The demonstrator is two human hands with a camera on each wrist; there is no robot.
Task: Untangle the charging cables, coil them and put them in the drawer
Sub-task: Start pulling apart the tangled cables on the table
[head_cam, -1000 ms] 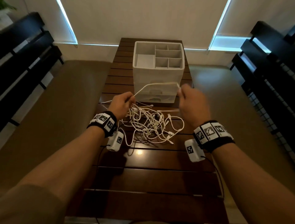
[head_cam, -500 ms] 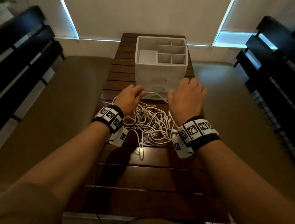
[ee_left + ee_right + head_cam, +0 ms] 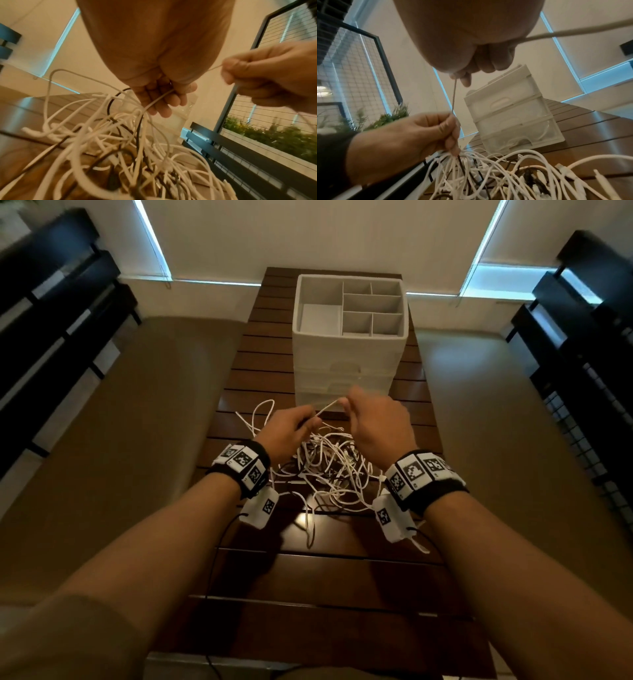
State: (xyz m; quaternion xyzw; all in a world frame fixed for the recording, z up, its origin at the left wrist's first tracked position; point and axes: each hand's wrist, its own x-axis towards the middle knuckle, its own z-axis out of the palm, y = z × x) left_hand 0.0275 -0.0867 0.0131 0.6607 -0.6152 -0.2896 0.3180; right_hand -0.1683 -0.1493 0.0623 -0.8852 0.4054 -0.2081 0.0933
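Near edge of the slatted wooden table (image 3: 329, 583): bare boards, with the thin black leads from the wrist cameras trailing over them.

Mid-table: tangle of charging cables (image 3: 329, 470), mostly white with a few black ones mixed in, heaped between both wrists. One loose end runs toward the near edge, and loops (image 3: 260, 416) spill toward the table's left edge.

Just above the far side of the heap, both hands are raised off the table, close together, with one thin white strand (image 3: 327, 407) stretched taut between them.
- Left hand (image 3: 291, 433): fingers curled, pinching the strand; below the fist it drops straight into the tangle. Left wrist view shows it running across the curled fingers (image 3: 164, 102).
- Right hand (image 3: 376, 422): thumb and forefinger pinch the other end of the same stretch, remaining fingers curled in. A thicker white cable (image 3: 573, 31) passes by the palm in the right wrist view; can't tell whether it's gripped.

Far end: white plastic drawer unit (image 3: 346, 364), touching nothing, just beyond the hands. Open divided tray on top, stacked drawers below, all pushed in. Bottom drawer (image 3: 522, 136) is translucent, with a pale cable faintly visible inside.
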